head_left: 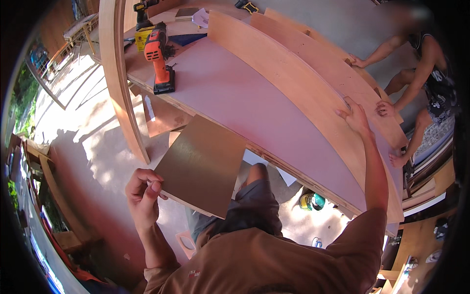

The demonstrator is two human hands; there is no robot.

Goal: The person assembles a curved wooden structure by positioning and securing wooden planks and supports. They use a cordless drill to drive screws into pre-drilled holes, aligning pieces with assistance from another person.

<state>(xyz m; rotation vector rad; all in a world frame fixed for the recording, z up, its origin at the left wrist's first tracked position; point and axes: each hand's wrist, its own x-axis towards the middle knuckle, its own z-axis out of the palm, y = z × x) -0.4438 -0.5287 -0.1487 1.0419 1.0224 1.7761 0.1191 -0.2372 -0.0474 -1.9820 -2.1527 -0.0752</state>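
Left hand (143, 192): raised at lower left, fingers curled shut around the near corner of a square plywood panel (203, 164), thumb on top. The panel is flat, brown-olive on its upper face, held tilted in the air just in front of the workbench edge and above the person's knee.

Curved plywood rib, upright (120, 73): stands on edge at the left end of the bench, arching from the top of the view down to the concrete floor (98, 152).

Orange cordless drill (159, 56): stands upright on its battery base on the pinkish sheet (245, 98) that covers the workbench. A yellow-and-black drill (142, 12) stands behind it, farther back on the bench.

Long curved plywood strip (293, 83): lies across the pinkish sheet, running from upper centre to lower right.

Right hand (355, 116): arm stretched forward, palm down, fingers spread flat and pressing on the long curved strip; it grips nothing.

Second person's hands (386, 109): at far right, resting on a neighbouring curved strip, close beside the right hand.
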